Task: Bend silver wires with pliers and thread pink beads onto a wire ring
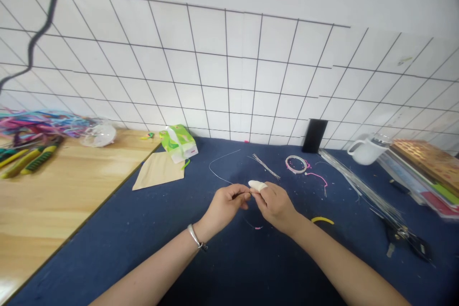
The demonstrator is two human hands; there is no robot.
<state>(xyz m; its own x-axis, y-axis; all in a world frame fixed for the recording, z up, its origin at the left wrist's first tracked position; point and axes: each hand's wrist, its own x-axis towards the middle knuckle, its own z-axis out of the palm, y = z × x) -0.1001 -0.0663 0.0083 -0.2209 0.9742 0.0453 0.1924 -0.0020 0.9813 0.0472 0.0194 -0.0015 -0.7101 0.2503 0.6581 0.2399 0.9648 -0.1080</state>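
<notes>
My left hand (229, 203), with a silver bracelet at the wrist, is closed in a pinch on a thin wire (210, 166). The wire curves out beyond the fingers over the dark blue mat. My right hand (274, 203) meets it fingertip to fingertip, also pinched on the wire; the exact spot between the fingertips is too small to make out. A white finger cover (257, 185) sits on one right-hand finger. Below the hands, a curved strand carries a small pink piece (258, 228). Whether it is the same wire is hidden by the hands.
Beyond the hands lie a bundle of short wires (266, 166) and a ring-shaped coil (296, 164) with pink cord. Long wires (358, 186), black-handled pliers (405, 236) and a white mug (369, 149) are right. A tissue pack (178, 143) and beige pouch (159, 170) lie left.
</notes>
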